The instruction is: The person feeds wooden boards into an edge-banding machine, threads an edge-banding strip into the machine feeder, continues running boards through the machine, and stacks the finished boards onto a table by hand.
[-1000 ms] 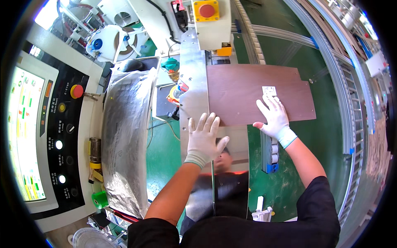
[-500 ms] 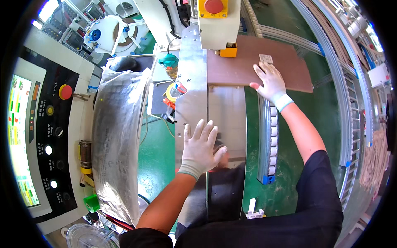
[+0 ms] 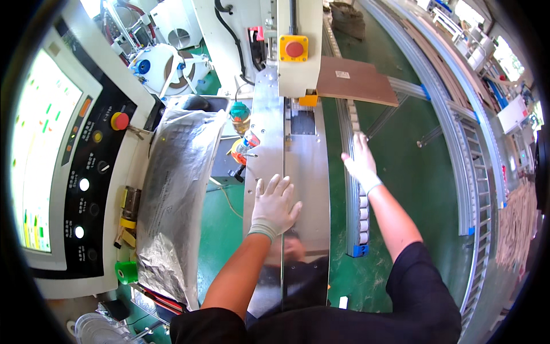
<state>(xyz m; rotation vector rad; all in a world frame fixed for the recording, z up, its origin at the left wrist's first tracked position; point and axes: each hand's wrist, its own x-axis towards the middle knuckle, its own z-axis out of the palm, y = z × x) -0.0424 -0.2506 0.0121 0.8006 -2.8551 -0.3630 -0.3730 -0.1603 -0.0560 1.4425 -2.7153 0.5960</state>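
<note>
My left hand [image 3: 273, 202], in a pale glove, lies with fingers spread on the polished metal worktable [image 3: 306, 172]. It holds nothing. My right hand [image 3: 361, 163], gloved as well, hovers over or beside the narrow roller rail [image 3: 363, 221] with its fingers stretched out and nothing in them. Beyond it is a flat brown board [image 3: 361, 86] with a small pale label [image 3: 342, 74] on top. There is a gap between the board and my right fingertips. The board's left edge meets the white machine head [image 3: 299, 74].
A red emergency button [image 3: 294, 49] sits on the machine head. A control panel with a lit screen [image 3: 48, 155] stands at the left, beside a plastic-covered tray [image 3: 177, 166]. Bottles and tools [image 3: 243, 146] lie left of the worktable. Long metal conveyor rails [image 3: 458, 137] run along the right.
The brown board has slid away to the far side, and my right hand has come off it and drawn back. My left hand stays on the worktable. The whole view has shifted slightly.
</note>
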